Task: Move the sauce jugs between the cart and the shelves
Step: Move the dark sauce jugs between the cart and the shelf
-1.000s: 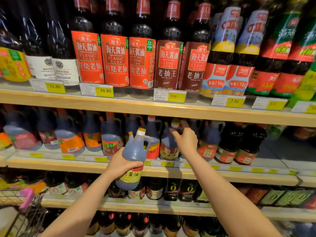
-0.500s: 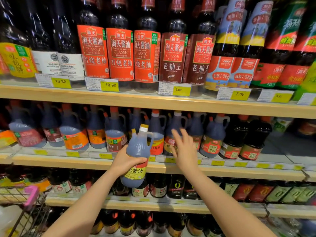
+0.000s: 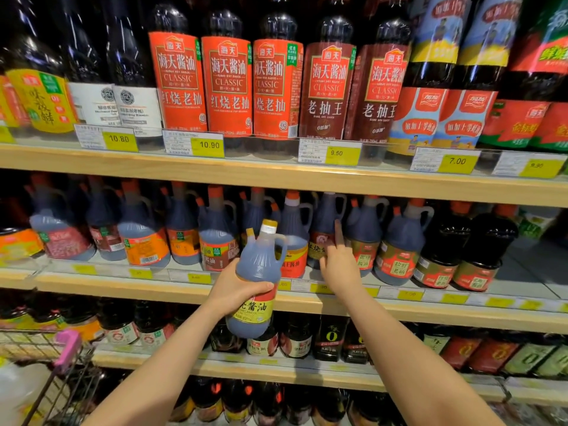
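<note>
At lower left, a wire cart (image 3: 46, 364) waits. Centre frame, the left hand (image 3: 236, 290) grips a yellow-capped soy sauce jug (image 3: 258, 281) before the middle shelf (image 3: 123, 287). The right hand (image 3: 339, 265), forefinger extended, touches a shelved jug (image 3: 325, 232). Likely shelving; next needs a cleared gap.

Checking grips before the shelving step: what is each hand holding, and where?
The left hand grips the yellow-capped jug round its lower body; the right hand holds nothing.
</note>
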`<state>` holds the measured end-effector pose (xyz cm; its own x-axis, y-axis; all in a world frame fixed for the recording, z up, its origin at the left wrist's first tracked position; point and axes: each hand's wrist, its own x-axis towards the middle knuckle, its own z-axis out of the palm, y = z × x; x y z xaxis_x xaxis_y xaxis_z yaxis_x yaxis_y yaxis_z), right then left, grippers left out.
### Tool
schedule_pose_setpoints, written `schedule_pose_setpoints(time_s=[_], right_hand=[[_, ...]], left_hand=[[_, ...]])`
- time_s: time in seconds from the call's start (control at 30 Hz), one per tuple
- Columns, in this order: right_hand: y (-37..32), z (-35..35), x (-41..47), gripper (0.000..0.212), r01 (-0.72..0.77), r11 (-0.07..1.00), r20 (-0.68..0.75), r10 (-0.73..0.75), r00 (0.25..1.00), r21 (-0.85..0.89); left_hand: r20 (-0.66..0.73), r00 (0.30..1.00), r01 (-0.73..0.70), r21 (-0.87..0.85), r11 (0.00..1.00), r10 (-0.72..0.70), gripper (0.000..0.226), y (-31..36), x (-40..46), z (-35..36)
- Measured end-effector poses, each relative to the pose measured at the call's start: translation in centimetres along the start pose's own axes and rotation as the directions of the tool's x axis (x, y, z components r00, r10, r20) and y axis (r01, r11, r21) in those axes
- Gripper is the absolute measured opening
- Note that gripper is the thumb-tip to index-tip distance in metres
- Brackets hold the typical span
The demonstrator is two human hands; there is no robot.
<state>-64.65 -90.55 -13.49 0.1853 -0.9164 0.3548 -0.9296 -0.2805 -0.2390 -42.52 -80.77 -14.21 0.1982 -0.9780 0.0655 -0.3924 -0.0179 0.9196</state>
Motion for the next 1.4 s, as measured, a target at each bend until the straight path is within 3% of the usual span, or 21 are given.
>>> schedule_pose_setpoints(time_s=[0.1, 0.2, 0.27, 0.33, 0.47, 0.6, 0.73, 0.87, 1.0, 1.17, 1.27, 1.4], right_hand=[[0.0, -1.1, 0.3, 0.027, -0.018, 0.997, 0.026, 0.020, 0.999, -0.071], [-0.4, -3.0, -1.4, 0.030, 0.052, 0.982, -0.069, -0.040, 0.997, 0.181], [-1.4, -4.5, -4.2, 0.032, 0.213, 0.905, -0.186, -0.152, 0.971, 0.368], [-2.7, -5.8, -7.3, 0.042, 0.282, 0.843, -0.154, -0.238, 0.959, 0.458], [-4.7, -7.6, -9.3, 0.075, 0.103, 0.916, 0.123, -0.162, 0.979, 0.388], [-4.3, -9.3, -10.4, 0.055, -0.096, 0.830, 0.113, 0.040, 0.993, 0.550], [-2.7, -10.4, -10.8, 0.066, -0.128, 0.780, 0.185, 0.016, 0.983, 0.613], [-2.2, -11.2, -9.6, 0.053, -0.306, 0.695, 0.262, 0.173, 0.950, 0.651], [-1.4, -11.9, -8.8, 0.035, -0.315, 0.658, 0.167, 0.280, 0.945, 0.684], [-0.7, -13.2, -7.5, 0.031, -0.061, 0.728, -0.122, 0.196, 0.973, 0.683], [-0.9, -13.5, -5.8, 0.031, 0.043, 0.809, -0.229, 0.115, 0.966, 0.587], [-0.9, -11.6, -3.3, 0.043, -0.011, 0.883, -0.165, 0.100, 0.981, 0.469]], left_hand=[[-0.005, 1.000, 0.005, 0.015, 1.000, -0.005, 0.063, 0.2, -0.2, 0.1], [-0.020, 1.000, 0.012, 0.033, 0.999, -0.011, 0.070, 0.8, -0.8, 0.5], [-0.027, 1.000, 0.014, 0.063, 0.998, -0.012, 0.073, 1.2, -1.5, 1.1], [-0.024, 1.000, 0.008, 0.089, 0.996, -0.006, 0.078, 1.7, -2.3, 2.0], [-0.033, 0.999, 0.025, 0.111, 0.994, -0.021, 0.074, 3.2, -3.6, 4.5], [-0.042, 0.999, -0.023, 0.117, 0.993, 0.028, 0.071, 5.1, -4.5, 6.4], [0.021, 0.995, -0.102, 0.124, 0.987, 0.100, 0.062, 6.8, -4.7, 7.5], [0.085, 0.986, -0.150, 0.107, 0.983, 0.141, 0.075, 8.0, -5.0, 9.3], [0.092, 0.972, -0.223, 0.056, 0.973, 0.218, 0.067, 9.3, -5.1, 10.1], [0.223, 0.915, -0.386, 0.238, 0.891, 0.337, 0.113, 10.6, -2.6, 5.6], [0.155, 0.908, -0.419, 0.398, 0.816, 0.390, 0.086, 10.0, -0.7, 2.7], [0.222, 0.893, -0.440, 0.614, 0.655, 0.392, 0.067, 8.1, 1.0, 2.6]])
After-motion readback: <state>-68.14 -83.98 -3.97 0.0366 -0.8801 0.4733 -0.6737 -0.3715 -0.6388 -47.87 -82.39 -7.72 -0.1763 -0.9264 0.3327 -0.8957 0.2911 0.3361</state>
